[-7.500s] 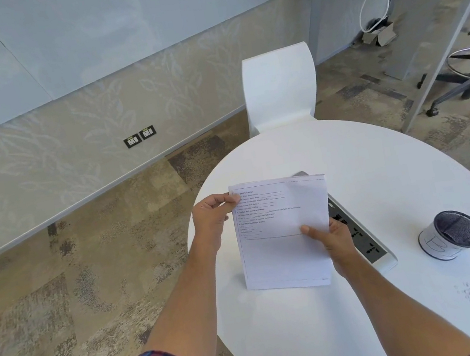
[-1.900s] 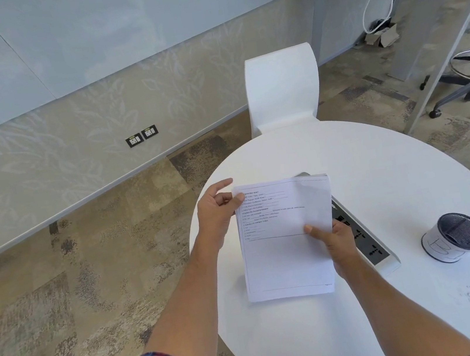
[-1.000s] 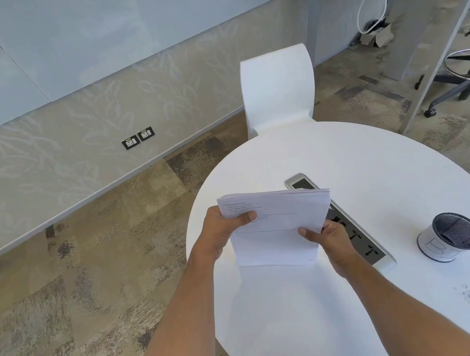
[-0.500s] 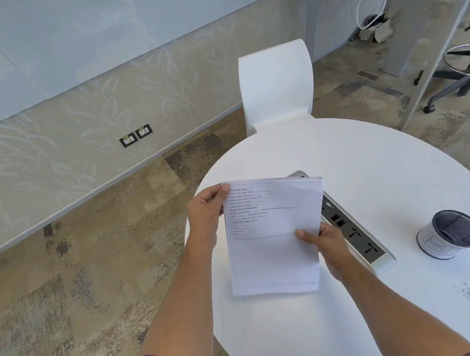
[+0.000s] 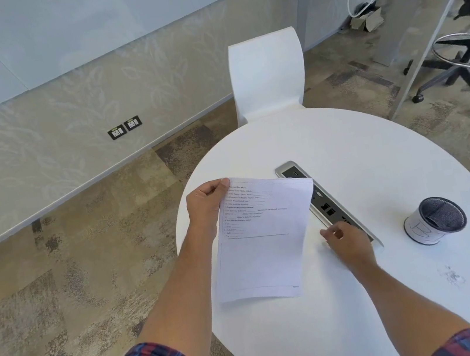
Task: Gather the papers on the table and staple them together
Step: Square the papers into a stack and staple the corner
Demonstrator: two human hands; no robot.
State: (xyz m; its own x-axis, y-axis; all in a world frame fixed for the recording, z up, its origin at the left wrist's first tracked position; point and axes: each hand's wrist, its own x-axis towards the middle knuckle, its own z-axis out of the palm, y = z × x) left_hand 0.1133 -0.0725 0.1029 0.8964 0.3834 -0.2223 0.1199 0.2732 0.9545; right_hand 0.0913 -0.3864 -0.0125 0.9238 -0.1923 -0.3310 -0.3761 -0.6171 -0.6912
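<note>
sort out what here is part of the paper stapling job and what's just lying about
Part of the job:
- papers, pinched at the top corner by the left hand
- right hand, off the papers, over the table

Just lying about:
- socket strip set in the table
- cup
- white chair

No stapler is in view.

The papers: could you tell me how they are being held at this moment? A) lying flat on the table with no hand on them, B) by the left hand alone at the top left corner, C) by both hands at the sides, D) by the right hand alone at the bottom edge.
B: the left hand pinches the papers at their top left corner, while the right hand is off them, over the table.
</note>
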